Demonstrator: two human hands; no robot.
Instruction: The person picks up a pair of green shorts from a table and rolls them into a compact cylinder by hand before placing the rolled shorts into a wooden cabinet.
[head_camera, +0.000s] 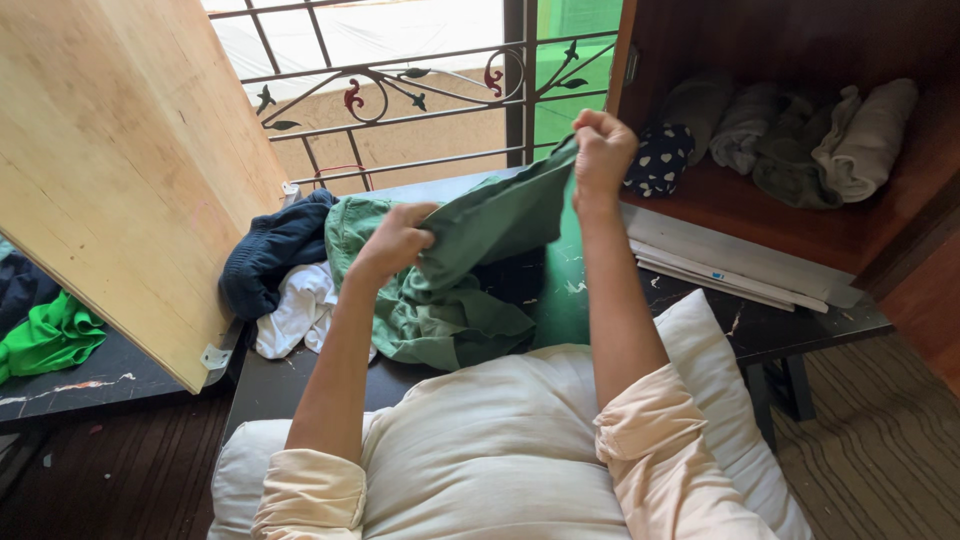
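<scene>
While a green garment is stretched taut over the worktop, it is gripped by both clenched hands, left and right. No fold is made yet; a heap of clothes is left unsorted beside it.

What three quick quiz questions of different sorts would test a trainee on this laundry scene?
1. True or false: both the left hand and the right hand grip the dull green cloth garment.
2. Multiple choice: what lies directly left of that garment on the dark table? A) a navy blue knitted garment above a white cloth B) a stack of plates C) a pair of shoes
3. Short answer: where do the rolled grey-green clothes sit?

Key: 1 true; 2 A; 3 on the reddish wooden cupboard shelf, to the right.
</scene>
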